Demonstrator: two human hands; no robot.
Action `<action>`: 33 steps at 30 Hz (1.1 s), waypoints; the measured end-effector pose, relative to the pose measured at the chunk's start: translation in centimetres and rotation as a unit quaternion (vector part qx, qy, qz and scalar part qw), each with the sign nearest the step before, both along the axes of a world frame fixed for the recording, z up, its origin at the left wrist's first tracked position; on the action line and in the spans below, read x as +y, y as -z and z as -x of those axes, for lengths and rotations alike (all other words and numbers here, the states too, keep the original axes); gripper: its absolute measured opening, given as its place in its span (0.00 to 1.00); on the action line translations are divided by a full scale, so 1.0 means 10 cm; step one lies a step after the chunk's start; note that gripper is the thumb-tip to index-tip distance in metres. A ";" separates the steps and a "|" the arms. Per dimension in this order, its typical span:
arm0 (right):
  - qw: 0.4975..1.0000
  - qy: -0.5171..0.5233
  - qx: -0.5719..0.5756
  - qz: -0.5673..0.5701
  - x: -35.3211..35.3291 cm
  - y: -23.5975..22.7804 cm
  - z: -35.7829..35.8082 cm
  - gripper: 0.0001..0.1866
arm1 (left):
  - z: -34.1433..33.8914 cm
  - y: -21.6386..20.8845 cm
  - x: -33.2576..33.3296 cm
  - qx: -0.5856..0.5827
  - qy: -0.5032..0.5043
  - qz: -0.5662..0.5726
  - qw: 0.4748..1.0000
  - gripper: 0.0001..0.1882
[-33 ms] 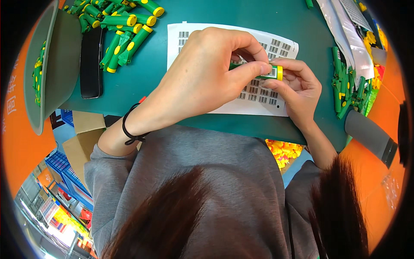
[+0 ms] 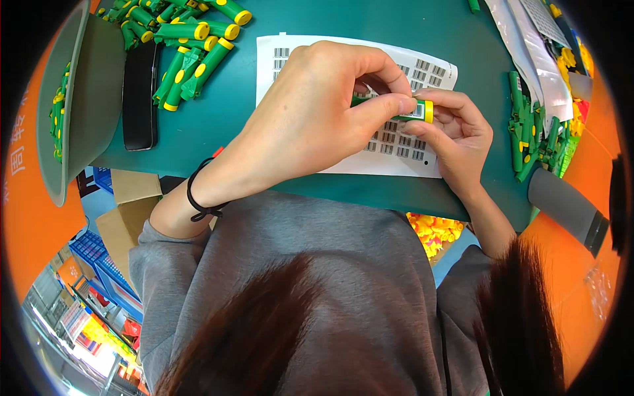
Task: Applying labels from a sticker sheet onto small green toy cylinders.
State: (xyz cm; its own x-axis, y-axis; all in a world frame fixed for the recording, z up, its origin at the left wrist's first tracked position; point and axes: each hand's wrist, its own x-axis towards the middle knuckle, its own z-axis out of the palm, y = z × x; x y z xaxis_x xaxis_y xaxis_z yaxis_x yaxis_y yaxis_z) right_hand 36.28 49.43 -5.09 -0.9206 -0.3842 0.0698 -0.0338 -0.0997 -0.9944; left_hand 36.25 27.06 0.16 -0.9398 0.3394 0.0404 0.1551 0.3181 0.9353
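Both my hands meet over a white sheet of barcode stickers (image 2: 271, 86) on the green table. Between them is a small green tube (image 2: 428, 112) with a yellow end cap and a white barcode label on its side. My left hand (image 2: 317, 109) reaches across the sheet, its thumb and forefinger pinched at the label. From the other side, my right hand (image 2: 465, 135) grips the capped end between thumb and fingers. Most of the tube's far end is hidden behind the left hand.
More green tubes (image 2: 210, 66) with yellow caps lie heaped at the far left, beside a black flat case (image 2: 140, 99) and a grey bin (image 2: 99, 86). On the right are another green heap (image 2: 525, 135), white plastic packets (image 2: 528, 59) and a grey cylinder (image 2: 564, 204).
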 end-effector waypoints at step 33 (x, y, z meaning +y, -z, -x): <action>1.000 -0.005 -0.008 0.001 -0.03 -0.02 -0.02 0.19 | 0.01 -0.08 -0.06 -0.098 0.024 -0.029 0.994 0.08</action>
